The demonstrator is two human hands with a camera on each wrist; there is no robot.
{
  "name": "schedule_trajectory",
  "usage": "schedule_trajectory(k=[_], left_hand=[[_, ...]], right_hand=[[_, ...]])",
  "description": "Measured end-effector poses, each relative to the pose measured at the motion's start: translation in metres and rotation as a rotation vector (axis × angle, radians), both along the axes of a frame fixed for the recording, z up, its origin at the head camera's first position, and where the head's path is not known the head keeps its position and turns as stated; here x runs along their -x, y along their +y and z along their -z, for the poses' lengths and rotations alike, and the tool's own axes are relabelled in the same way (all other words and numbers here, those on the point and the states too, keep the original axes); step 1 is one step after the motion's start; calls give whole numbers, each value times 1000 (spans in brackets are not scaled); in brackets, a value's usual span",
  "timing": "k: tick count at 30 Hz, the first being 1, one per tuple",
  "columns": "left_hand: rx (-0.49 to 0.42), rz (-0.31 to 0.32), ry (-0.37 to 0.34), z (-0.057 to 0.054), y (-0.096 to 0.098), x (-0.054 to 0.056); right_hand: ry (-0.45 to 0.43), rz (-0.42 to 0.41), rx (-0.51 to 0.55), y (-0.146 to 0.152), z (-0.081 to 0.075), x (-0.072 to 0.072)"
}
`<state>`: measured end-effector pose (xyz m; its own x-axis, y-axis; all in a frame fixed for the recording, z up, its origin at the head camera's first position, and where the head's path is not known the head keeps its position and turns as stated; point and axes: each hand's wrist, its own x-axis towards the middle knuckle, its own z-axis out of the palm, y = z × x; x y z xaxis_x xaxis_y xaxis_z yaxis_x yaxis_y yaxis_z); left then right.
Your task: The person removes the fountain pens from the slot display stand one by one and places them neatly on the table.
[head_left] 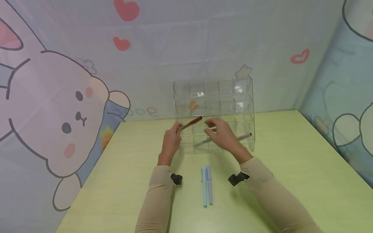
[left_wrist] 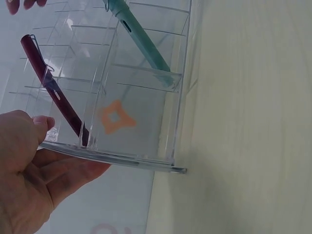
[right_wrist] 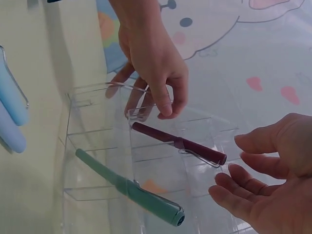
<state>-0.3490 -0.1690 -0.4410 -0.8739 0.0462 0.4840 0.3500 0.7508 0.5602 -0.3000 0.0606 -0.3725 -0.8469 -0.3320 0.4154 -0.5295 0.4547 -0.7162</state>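
Note:
A clear acrylic rack point(head_left: 252, 106) with stepped rows of compartments stands on the table. My left hand point(head_left: 172, 139) grips its left side panel, thumb inside and fingers outside in the left wrist view. A dark red pen point(right_wrist: 195, 150) with a metal clip leans in a compartment beside that hand. Past its clip end, my right hand point(right_wrist: 287, 180) is held with fingers spread and nothing between them. One row lower, a green pen point(left_wrist: 141, 41) leans in the front row. Farther right, a pinkish pen point(head_left: 244, 136) rests in the rack, partly hidden by my right hand.
A light blue pen point(head_left: 204, 191) and a lavender pen point(head_left: 209, 187) lie side by side on the pale yellow-green table point(head_left: 122, 181), in front of the rack. A cloth backdrop point(head_left: 157, 64) with cartoon figures hangs right behind the rack.

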Motion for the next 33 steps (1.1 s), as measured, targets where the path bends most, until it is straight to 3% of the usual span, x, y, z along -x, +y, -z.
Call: schedule_trajectory(k=[14, 22, 33], left_hand=[[-3, -4, -30, -1, 8, 5], [-19, -8, -66, 1, 11, 2], [-22, -14, -58, -1, 10, 3]], right_hand=[[68, 96, -36, -9, -7, 23], [-10, 137, -119, -16, 0, 37], [-24, 151, -201, -26, -6, 47]])
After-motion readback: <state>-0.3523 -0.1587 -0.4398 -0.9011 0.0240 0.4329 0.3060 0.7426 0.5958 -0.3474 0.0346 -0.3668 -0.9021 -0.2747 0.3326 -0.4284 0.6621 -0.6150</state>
